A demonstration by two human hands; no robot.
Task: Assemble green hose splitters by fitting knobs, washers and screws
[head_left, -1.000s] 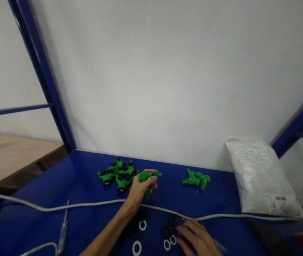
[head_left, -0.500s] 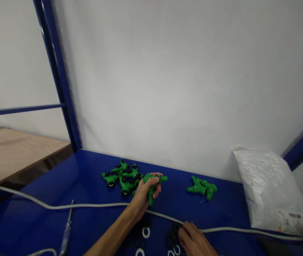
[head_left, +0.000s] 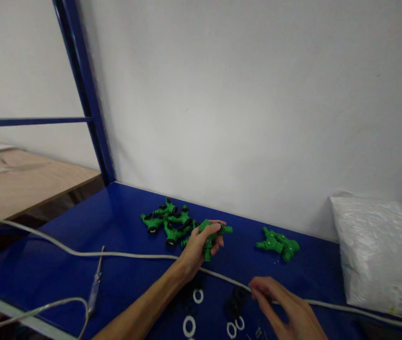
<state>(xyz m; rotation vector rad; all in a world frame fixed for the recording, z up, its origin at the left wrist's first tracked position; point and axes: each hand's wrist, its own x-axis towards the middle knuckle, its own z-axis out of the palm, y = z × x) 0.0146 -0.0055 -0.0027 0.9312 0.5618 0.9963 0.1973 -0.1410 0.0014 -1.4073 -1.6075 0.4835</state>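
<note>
My left hand is closed around a green Y-shaped hose splitter, the thumb lying along its top and one branch pointing right. To the lower right, my right hand hovers with thumb and fingertips pinched together; anything between them is too small to make out. Just left of those fingertips are black rings, blurred against the blue. White ring washers are scattered below my left forearm and near the black rings. Behind my left hand sits a cluster of several green splitters with black fittings.
More green splitters rest right of centre. A pale cable crosses the blue table, passing under my left arm. A screwdriver with a clear handle lies left. At right is a white plastic bag; a blue post rises at left.
My right hand has lifted away from the black rings and moved right, fingertips pinched. My left hand keeps its hold on the splitter. The camera view has shifted slightly.
</note>
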